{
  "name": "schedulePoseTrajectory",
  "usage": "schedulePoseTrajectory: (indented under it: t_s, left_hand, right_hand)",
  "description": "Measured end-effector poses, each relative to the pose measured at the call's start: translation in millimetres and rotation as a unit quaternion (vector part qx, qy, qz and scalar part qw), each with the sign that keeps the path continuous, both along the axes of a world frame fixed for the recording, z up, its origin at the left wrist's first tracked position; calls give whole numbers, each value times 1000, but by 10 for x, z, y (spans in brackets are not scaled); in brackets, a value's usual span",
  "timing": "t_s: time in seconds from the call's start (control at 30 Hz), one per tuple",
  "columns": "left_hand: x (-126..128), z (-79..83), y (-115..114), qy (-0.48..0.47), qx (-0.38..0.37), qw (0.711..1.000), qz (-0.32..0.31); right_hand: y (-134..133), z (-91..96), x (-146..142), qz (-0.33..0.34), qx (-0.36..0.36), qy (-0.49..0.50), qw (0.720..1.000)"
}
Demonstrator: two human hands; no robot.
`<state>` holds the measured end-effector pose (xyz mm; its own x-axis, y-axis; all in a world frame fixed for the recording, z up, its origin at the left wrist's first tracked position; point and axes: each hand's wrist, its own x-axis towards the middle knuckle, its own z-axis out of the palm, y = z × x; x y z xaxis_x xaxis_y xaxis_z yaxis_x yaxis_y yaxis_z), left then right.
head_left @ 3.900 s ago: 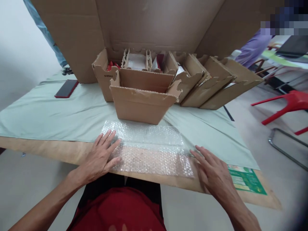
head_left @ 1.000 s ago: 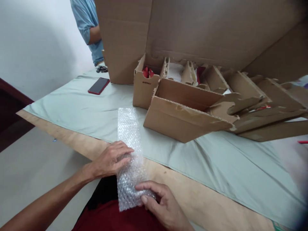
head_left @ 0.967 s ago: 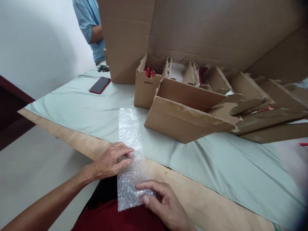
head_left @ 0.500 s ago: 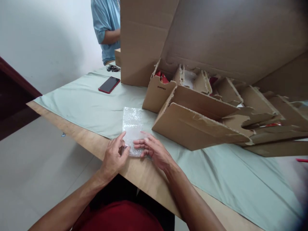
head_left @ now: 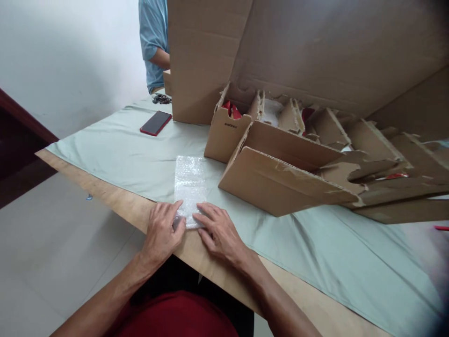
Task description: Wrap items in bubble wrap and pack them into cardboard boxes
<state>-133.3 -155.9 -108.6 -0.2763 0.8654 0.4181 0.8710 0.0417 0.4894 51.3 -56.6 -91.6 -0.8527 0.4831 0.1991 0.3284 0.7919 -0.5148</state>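
A folded piece of clear bubble wrap (head_left: 190,185) lies flat on the pale green cloth (head_left: 122,154) near the table's front edge. My left hand (head_left: 162,230) rests on its near left corner, fingers stretched out flat. My right hand (head_left: 218,230) lies beside it on the near right corner, fingers also flat and pressing down. Neither hand grips anything.
An open cardboard tray (head_left: 280,175) stands just right of the wrap, with several more cardboard boxes (head_left: 228,131) behind it under a big cardboard sheet (head_left: 315,51). A red phone (head_left: 155,123) lies at the back left. A person in a blue shirt (head_left: 152,42) stands behind.
The long bubble wrap strip that hung over the table edge is now folded into a short pad. Both hands moved onto its near end and flattened out.
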Motion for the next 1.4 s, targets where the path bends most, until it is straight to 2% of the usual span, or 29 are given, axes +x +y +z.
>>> schedulePoseTrajectory:
  t_s: [0.1, 0.17, 0.23, 0.3, 0.37, 0.43, 0.5, 0.57, 0.63, 0.73, 0.8, 0.87, 0.93, 1.0, 1.07, 1.13, 1.23, 1.33, 1.4]
  left_hand:
    - [-9, 80, -64, 34, 33, 999, -1]
    - [-9, 146, -133, 43, 57, 996, -45]
    - [2, 192, -209, 23, 72, 991, -108]
    - [20, 203, -271, -22, 76, 987, -141]
    - [33, 183, -299, -73, 63, 986, -138]
    - [29, 146, -283, -111, 35, 986, -115]
    - [9, 110, -222, -135, 4, 987, -90]
    - [-14, 81, -133, -145, -23, 986, -75]
    - [-27, 63, -47, -140, -38, 987, -73]
    - [-25, 64, 10, -110, -18, 992, -60]
    - [-28, 89, -24, -91, 22, 994, -62]
    - [-48, 128, -101, -79, 58, 990, -97]
    - [-78, 159, -179, -81, 66, 983, -152]
    - [-106, 162, -208, -98, 53, 977, -181]
    - [-122, 135, -157, -105, 32, 980, -166]
    - [-125, 97, -35, -85, 11, 987, -134]
    - [-109, 66, 179, -41, -16, 994, -98]
    - [-83, 92, 249, -57, -20, 996, -65]
    - [-61, 135, 165, -127, -4, 991, -35]
  right_hand:
    - [4, -14, -24, 1, 55, 0, 998]
    - [-4, 28, -10, 3, 60, 7, 998]
    - [-33, 102, 21, 2, 34, 13, 999]
    - [-74, 178, 55, -10, -21, 14, 1000]
    - [-116, 227, 86, -23, -82, 7, 996]
    - [-153, 236, 119, -43, -105, 5, 993]
    - [-188, 218, 157, -75, -53, 27, 995]
    - [-222, 191, 187, -98, 40, 44, 993]
    - [-245, 167, 192, -73, 106, 22, 991]
    - [-245, 139, 146, -17, 124, -25, 992]
    - [-232, 132, 114, -16, 109, -16, 994]
    - [-230, 143, 112, -31, 71, 19, 997]
    - [-249, 165, 143, -48, 11, 40, 998]
    - [-279, 182, 183, -66, -33, 38, 997]
    - [-304, 182, 208, -96, -15, 35, 995]
    - [-315, 167, 204, -122, 54, 33, 991]
    - [-304, 124, 155, -104, 125, 0, 987]
    - [-258, 64, 107, -77, 127, -29, 988]
    - [-219, 34, 102, -92, 104, -5, 990]
